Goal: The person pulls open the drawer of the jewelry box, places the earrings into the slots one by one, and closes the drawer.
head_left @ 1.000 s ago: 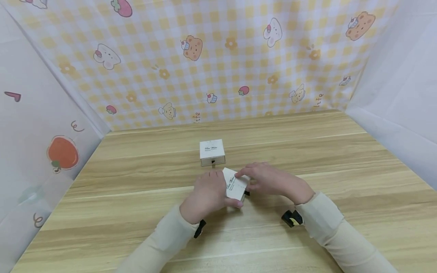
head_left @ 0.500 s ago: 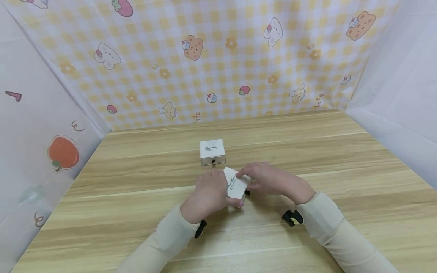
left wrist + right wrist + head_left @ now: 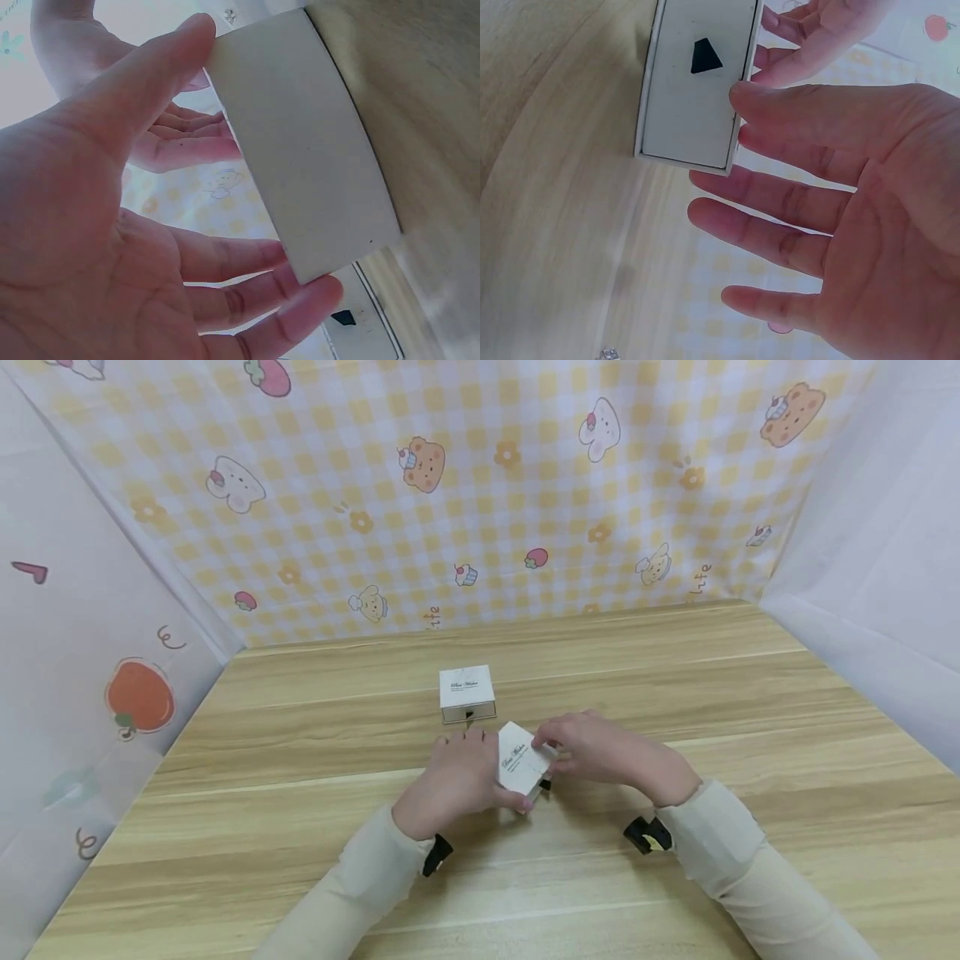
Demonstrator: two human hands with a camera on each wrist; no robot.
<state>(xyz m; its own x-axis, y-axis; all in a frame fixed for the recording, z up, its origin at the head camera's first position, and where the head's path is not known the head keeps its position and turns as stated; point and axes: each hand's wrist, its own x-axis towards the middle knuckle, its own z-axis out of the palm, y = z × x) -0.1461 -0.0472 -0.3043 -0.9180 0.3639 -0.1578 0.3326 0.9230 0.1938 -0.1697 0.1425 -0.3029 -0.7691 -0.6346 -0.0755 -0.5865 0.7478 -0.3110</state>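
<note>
A small white drawer box (image 3: 519,760) printed "Best Wishes" sits turned at an angle between my hands. My left hand (image 3: 459,779) grips it from the left, thumb on the near side and fingers at the far side. A black pull tab (image 3: 706,57) shows on its front face, and the drawer lies flush in its sleeve. My right hand (image 3: 600,750) touches the box's right corner, index fingertip on the top and thumb at the front edge. Its other fingers (image 3: 757,232) are straight and spread. Behind stands a second white drawer box (image 3: 467,687), its black tab facing me.
The boxes are on a wood-grain table (image 3: 337,718). A yellow checked cloth (image 3: 480,510) hangs behind it, with pale cloth walls at both sides. In the right wrist view a tiny shiny silvery thing (image 3: 609,354) lies at the bottom edge, too small to tell.
The box in my left hand has shifted slightly to the right and away from me. My right hand has moved a little to the right with it. The second box stays in place.
</note>
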